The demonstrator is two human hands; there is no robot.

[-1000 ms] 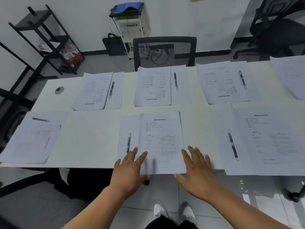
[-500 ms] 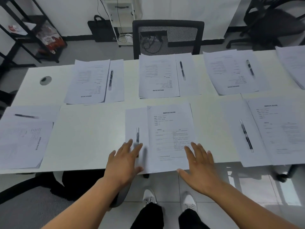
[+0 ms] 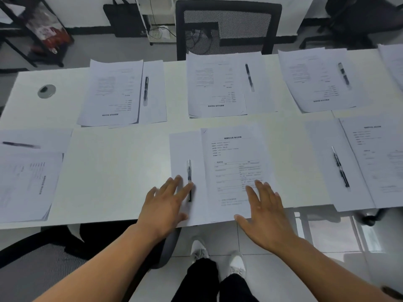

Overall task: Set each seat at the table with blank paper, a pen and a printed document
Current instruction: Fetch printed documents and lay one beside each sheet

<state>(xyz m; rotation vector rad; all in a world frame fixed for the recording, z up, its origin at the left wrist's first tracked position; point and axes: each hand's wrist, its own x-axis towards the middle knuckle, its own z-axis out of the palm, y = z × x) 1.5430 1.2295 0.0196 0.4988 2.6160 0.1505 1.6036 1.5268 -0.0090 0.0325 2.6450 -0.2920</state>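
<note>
Right in front of me on the white table [image 3: 113, 171] lies a printed document [image 3: 234, 171] over a blank sheet [image 3: 181, 149], with a black pen [image 3: 189, 179] on the blank sheet. My left hand [image 3: 165, 205] rests flat on the blank sheet, its fingers straight and touching the pen's lower end. My right hand [image 3: 265, 216] presses flat on the document's lower right corner. Both sheets overhang the near table edge a little.
Similar sets of paper, document and pen lie at the far left [image 3: 122, 94], far middle [image 3: 224, 83], far right [image 3: 316, 79], near right [image 3: 357, 162] and left end [image 3: 26, 175]. A black mesh chair [image 3: 226, 27] stands across the table. A round cable grommet [image 3: 46, 91] sits far left.
Both hands have slid the paper and document a little forward onto the table. The camera has tilted down and moved closer.
</note>
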